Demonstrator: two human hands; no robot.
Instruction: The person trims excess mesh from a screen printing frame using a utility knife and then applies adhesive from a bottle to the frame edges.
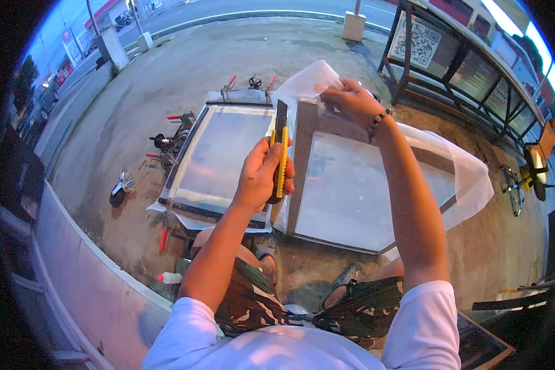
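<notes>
My left hand (263,169) is closed around a yellow-and-black snap-off cutter (281,157). Its dark blade points up and away from me. Farther off and to the right, my right hand (351,102) pinches the lifted corner of a thin, whitish translucent sheet (313,79). Beneath that arm lies a dark-bordered panel (351,185) with a slanted right side and a pale, glossy middle. More of the whitish sheeting overhangs its right end. A rectangular dark-framed panel (225,148) with a pale surface lies beside it, left of the cutter.
Several red-handled clamps (163,239) surround the left panel. A caster wheel (118,188) and a white bottle with a red cap (169,278) are on the concrete floor at left. A long black metal frame (462,61) stands at far right. A low pale wall (92,259) runs along the left.
</notes>
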